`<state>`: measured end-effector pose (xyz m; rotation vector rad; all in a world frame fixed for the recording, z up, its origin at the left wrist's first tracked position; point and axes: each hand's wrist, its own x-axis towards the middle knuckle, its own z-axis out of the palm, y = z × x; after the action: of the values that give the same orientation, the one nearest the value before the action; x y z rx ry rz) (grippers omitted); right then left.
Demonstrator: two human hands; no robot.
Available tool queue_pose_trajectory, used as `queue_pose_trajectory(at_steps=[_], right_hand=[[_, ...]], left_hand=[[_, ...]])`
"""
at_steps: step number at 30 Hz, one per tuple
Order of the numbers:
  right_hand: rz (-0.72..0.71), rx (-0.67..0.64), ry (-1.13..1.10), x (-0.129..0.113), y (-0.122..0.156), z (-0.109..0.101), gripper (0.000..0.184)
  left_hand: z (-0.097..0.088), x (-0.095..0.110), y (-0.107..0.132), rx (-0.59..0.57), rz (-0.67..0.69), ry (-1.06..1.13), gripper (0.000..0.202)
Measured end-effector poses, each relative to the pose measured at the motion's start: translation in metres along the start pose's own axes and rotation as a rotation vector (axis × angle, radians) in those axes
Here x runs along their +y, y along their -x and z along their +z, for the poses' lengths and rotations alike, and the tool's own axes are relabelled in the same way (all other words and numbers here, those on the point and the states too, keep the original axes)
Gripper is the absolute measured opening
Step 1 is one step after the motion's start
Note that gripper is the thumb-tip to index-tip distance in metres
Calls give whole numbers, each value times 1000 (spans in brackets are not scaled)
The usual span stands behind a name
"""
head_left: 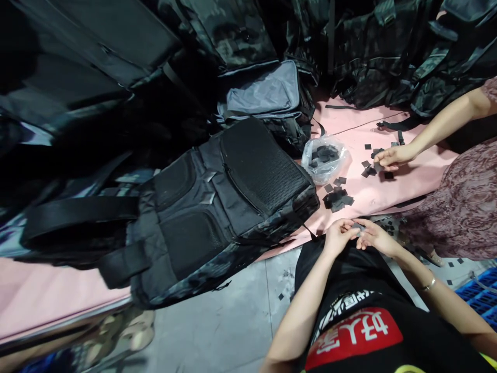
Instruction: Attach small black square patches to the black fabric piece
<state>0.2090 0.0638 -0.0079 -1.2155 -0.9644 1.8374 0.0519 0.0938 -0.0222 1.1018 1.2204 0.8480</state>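
My left hand point(340, 237) and my right hand point(373, 238) meet in front of my body, just off the table's edge. Between their fingertips is a small dark square piece point(357, 226), pinched from both sides; its material is too small to tell. To the left a large black backpack point(240, 176) lies with its padded mesh back facing up. Two similar squares point(208, 198) rest on that padding. Just beyond my hands a loose pile of dark squares point(337, 199) is on the pink table cover, beside a clear plastic bag point(326, 158) containing more.
At the right, a co-worker's hand point(394, 157) holds a dark square over another scatter. Several dark backpacks point(373, 52) crowd the back, one open with grey lining point(267, 90). Squares also lie on the grey floor point(233, 311). A blue plastic crate point(481, 295) stands at lower right.
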Motion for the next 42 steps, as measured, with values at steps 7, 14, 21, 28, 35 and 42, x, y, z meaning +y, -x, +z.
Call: queue_pose_trajectory(at_steps=[7,14,21,28,35,42], right_hand=[[9,-119,171,-5,-2,18,43],[-32,62,205,-9,1,17,43],[-42,151,303,-11,-1,24,37],[104,-63,224,-8,-4,27,51],[167,-247,24,-17,0,20,39],[63,-53,90,-8,-17,12,34]], left_hand=[[-3,14,25,88,241,-399,24],[-10,8,27,218,43,-41,27],[-14,16,42,-10,-54,246,42],[-12,23,50,-47,73,-74,22],[-22,15,49,113,-25,171,26],[-125,-36,90,207,-77,228,17]])
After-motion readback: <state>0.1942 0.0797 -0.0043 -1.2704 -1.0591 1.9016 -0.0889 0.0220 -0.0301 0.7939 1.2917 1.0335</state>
